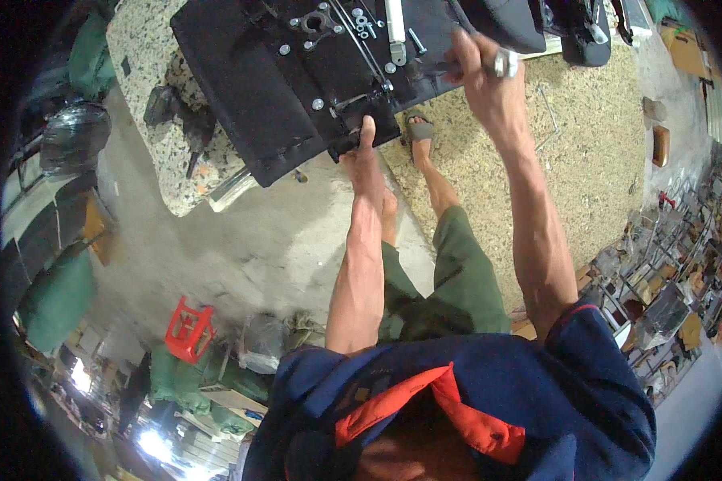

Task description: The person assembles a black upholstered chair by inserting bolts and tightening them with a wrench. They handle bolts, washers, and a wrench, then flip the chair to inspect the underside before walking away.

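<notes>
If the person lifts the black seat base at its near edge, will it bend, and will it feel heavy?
The black seat base probably stays stiff: it lies as one flat slab, overhanging the stone table without sagging. It is likely heavy for its size, since metal plates and bolts are fixed on it. Loose bolts may roll off if it tilts.

Black seat base, upside down, flat underside facing up, lying tilted across edge of speckled stone slab. Metal mechanism plate bolted at centre, silver bolts and thin rods showing. Near corner overhangs the slab. Left hand grips black knob or lever at near edge; right hand holds the far right edge.
</notes>
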Demonstrator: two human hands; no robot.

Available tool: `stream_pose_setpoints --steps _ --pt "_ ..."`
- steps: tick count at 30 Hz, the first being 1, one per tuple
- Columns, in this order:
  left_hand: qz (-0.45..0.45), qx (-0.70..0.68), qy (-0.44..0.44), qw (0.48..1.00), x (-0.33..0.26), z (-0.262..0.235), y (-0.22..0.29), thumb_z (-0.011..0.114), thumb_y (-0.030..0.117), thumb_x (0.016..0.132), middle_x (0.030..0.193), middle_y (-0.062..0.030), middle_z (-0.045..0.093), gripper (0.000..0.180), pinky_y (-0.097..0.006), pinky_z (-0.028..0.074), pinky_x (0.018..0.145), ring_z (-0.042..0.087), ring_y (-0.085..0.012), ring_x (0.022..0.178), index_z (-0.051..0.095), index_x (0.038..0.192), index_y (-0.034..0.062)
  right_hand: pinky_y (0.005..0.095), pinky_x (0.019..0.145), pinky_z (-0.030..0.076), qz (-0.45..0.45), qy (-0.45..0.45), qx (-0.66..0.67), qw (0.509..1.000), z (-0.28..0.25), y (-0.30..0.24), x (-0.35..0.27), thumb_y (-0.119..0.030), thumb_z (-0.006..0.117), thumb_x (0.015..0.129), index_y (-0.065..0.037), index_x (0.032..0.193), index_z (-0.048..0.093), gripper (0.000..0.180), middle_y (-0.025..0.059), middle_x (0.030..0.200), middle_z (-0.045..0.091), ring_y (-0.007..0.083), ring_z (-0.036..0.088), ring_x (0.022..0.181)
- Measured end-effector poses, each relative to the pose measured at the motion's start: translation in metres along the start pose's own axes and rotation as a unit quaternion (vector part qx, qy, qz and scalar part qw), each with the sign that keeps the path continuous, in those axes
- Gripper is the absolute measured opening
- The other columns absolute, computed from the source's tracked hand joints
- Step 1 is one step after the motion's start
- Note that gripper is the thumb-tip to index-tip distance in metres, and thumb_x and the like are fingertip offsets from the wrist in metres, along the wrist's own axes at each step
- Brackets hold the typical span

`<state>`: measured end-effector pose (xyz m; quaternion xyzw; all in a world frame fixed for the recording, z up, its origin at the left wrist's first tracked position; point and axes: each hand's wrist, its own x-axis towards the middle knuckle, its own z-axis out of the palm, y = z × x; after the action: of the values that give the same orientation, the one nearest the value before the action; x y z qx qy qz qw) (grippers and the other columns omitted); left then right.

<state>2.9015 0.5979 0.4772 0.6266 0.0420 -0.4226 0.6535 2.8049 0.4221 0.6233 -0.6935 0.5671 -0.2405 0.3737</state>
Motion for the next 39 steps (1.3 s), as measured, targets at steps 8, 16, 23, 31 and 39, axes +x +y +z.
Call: stream_pose_setpoints --steps 8,16,23,31,39 --pt "0.025 -0.039 0.043 0.998 0.012 0.005 -0.011 0.087 0.029 0.083 0.131 -0.0044 0.063 0.054 -0.039 0.037 0.11 0.053 -0.0195 0.123 0.065 0.128 0.0061 0.0319 0.063 0.055 -0.079 0.091 0.117 0.986 0.035 0.084 -0.06 -0.022 0.056 0.106 0.005 0.092 0.069 0.033 0.0124 0.081 0.071 0.0217 0.072 0.071" --pt "0.043 -0.054 0.044 0.997 0.008 0.007 -0.011 0.086 0.03 0.084 0.13 -0.004 0.065 0.053 -0.037 0.038 0.109 0.055 -0.0191 0.121 0.067 0.127 0.0061 0.0319 0.062 0.055 -0.058 0.042 0.154 0.985 0.037 0.079 -0.037 -0.024 0.059 0.105 0.002 0.1 0.068 0.028 0.0106 0.082 0.073 0.0167 0.072 0.071" --pt "0.088 0.012 -0.015 0.996 0.03 -0.013 -0.032 0.086 0.035 0.085 0.129 -0.006 0.064 0.066 -0.035 0.044 0.104 0.059 -0.0195 0.115 0.06 0.136 0.0031 0.0327 0.07 0.056 -0.121 -0.001 0.13 0.984 0.036 0.104 -0.045 -0.019 0.066 0.099 -0.001 0.107 0.071 0.02 0.013 0.089 0.076 0.018 0.073 0.078" --pt "0.017 0.101 -0.066 0.992 0.023 -0.021 -0.017 0.087 0.03 0.083 0.128 -0.005 0.066 0.057 -0.036 0.041 0.107 0.058 -0.019 0.118 0.066 0.128 0.0021 0.0305 0.075 0.058 -0.166 0.051 0.143 0.974 0.039 0.073 -0.101 -0.004 0.066 0.096 0.003 0.107 0.071 0.014 0.016 0.096 0.077 0.0197 0.075 0.087" --pt "-0.038 0.111 -0.066 0.991 0.025 -0.03 -0.016 0.089 0.043 0.079 0.116 -0.0085 0.068 0.063 -0.034 0.048 0.092 0.062 -0.0179 0.102 0.071 0.116 -0.0042 0.0373 0.086 0.058 -0.198 0.046 0.036 0.979 0.061 0.059 -0.116 -0.001 0.068 0.094 -0.002 0.113 0.071 0.019 0.0167 0.114 0.072 0.0314 0.073 0.104"
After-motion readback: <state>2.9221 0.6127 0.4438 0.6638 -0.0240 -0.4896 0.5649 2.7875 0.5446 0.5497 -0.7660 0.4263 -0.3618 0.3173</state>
